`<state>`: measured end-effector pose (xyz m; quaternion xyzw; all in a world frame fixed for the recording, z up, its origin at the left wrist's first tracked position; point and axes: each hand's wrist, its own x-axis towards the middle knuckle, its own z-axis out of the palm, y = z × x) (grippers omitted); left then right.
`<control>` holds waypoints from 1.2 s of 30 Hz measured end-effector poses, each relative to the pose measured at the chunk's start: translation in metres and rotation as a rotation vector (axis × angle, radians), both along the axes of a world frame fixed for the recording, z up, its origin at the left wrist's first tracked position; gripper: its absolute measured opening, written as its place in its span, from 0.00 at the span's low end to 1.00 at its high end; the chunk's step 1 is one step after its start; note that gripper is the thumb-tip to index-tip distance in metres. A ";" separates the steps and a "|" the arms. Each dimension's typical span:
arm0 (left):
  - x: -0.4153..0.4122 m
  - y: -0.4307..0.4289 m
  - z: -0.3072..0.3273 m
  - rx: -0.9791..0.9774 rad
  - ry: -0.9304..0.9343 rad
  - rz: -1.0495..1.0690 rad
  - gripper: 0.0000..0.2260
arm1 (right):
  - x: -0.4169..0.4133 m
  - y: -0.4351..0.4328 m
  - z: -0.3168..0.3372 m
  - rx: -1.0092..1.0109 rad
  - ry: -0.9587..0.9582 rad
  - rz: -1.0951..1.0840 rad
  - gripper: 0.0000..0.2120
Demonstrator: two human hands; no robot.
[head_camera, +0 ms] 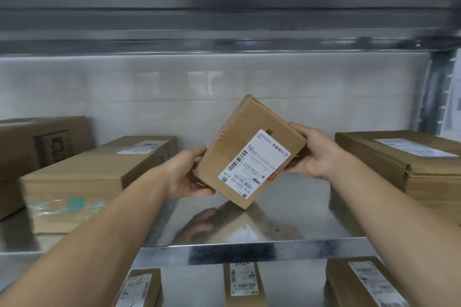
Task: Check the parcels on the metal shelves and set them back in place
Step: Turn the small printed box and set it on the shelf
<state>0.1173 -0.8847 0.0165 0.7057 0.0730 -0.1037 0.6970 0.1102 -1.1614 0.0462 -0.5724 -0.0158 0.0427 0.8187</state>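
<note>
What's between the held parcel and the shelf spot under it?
Nothing visible. The left hand and right hand hold the parcel tilted above the metal shelf; the long carton lies to its left, the flat carton to its right, neither touching it.

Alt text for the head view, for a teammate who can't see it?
A left hand and right hand hold a small cardboard parcel tilted above the metal shelf, its white label facing the camera. Larger boxes flank it on the shelf; more labelled parcels sit lower down.
</note>
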 end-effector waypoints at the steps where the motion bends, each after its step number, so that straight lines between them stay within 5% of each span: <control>1: 0.001 -0.001 0.000 0.048 -0.023 0.014 0.17 | 0.000 0.000 0.000 -0.001 -0.009 -0.007 0.11; 5: 0.003 -0.001 0.003 0.227 -0.141 0.091 0.14 | -0.001 0.002 0.006 -0.015 -0.119 -0.022 0.08; 9: 0.002 -0.008 0.011 0.195 -0.260 0.147 0.05 | -0.002 0.010 0.009 -0.104 -0.299 -0.010 0.12; 12: 0.001 -0.015 0.015 0.161 -0.265 0.133 0.09 | -0.003 0.017 0.005 -0.139 -0.336 -0.014 0.13; 15: -0.001 -0.018 0.021 0.144 -0.260 0.079 0.13 | -0.003 0.021 0.002 -0.107 -0.311 -0.040 0.05; 20: 0.004 -0.019 0.027 0.075 -0.202 0.063 0.29 | 0.000 0.026 0.002 -0.078 -0.176 -0.106 0.21; 28: -0.009 -0.025 0.032 0.081 -0.161 0.038 0.10 | 0.005 0.032 -0.004 -0.256 -0.019 -0.007 0.21; 36: 0.004 -0.028 0.026 0.150 -0.135 -0.038 0.15 | 0.012 0.039 -0.012 -0.368 0.036 0.059 0.10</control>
